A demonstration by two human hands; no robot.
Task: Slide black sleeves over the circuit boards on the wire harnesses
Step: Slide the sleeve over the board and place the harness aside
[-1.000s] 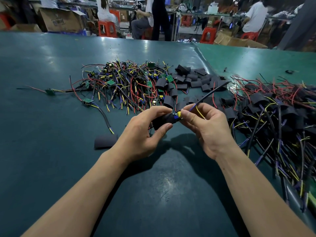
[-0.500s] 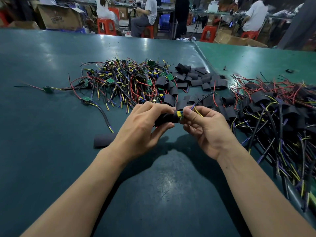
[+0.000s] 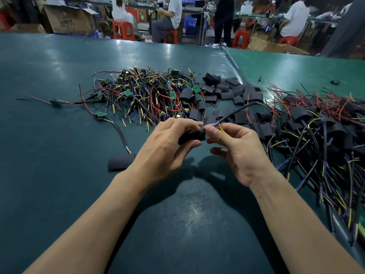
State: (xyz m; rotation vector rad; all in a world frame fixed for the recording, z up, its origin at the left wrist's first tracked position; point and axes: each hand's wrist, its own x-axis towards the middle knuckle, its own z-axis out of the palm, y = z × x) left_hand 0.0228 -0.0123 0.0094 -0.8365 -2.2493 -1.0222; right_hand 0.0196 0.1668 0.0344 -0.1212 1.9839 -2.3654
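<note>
Toward the table's (image 3: 49, 194) right edge lies a large heap of sleeved harnesses (image 3: 320, 131), seemingly the finished work. Near the far edge a tangle of bare harnesses (image 3: 142, 95) with small green circuit boards awaits, beside a pile of loose black sleeves (image 3: 227, 89) (soft, matte, flattened tubes). A lone sleeve (image 3: 120, 162) lies near the middle. Above the centre, the left hand (image 3: 167, 151) curls its fingers round a black sleeve (image 3: 192, 135), its board hidden, while the right hand (image 3: 237, 151) pinches thin yellow and purple wires at its mouth. Plenty remains.
</note>
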